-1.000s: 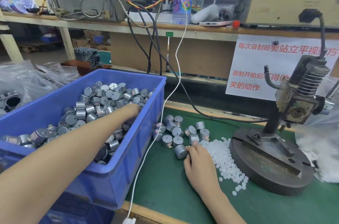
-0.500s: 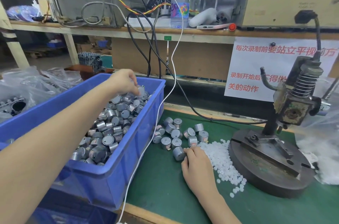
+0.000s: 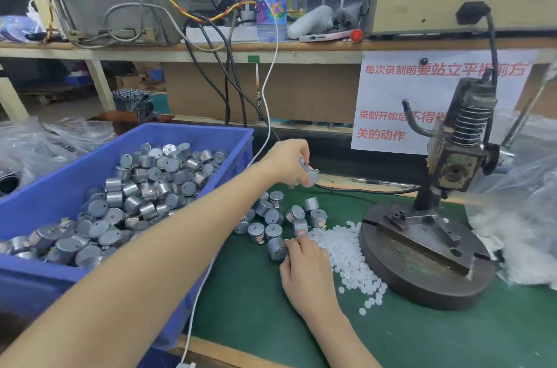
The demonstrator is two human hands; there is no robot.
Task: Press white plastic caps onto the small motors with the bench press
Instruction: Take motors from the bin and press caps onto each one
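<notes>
Now your left hand (image 3: 287, 162) grips motor (image 3: 309, 176); bench press (image 3: 452, 168) at its 3 o'clock. Right hand (image 3: 304, 268), nearer press, rests at edge of white caps (image 3: 346, 250), grip unclear.

Left arm extended forward across the view, left hand (image 3: 287, 161) held aloft with fingers curled round a small motor (image 3: 309, 176); right hand (image 3: 304, 266) lies low and palm-down, fingers flexed, their tips possibly pinching something, unclear from behind.
</notes>
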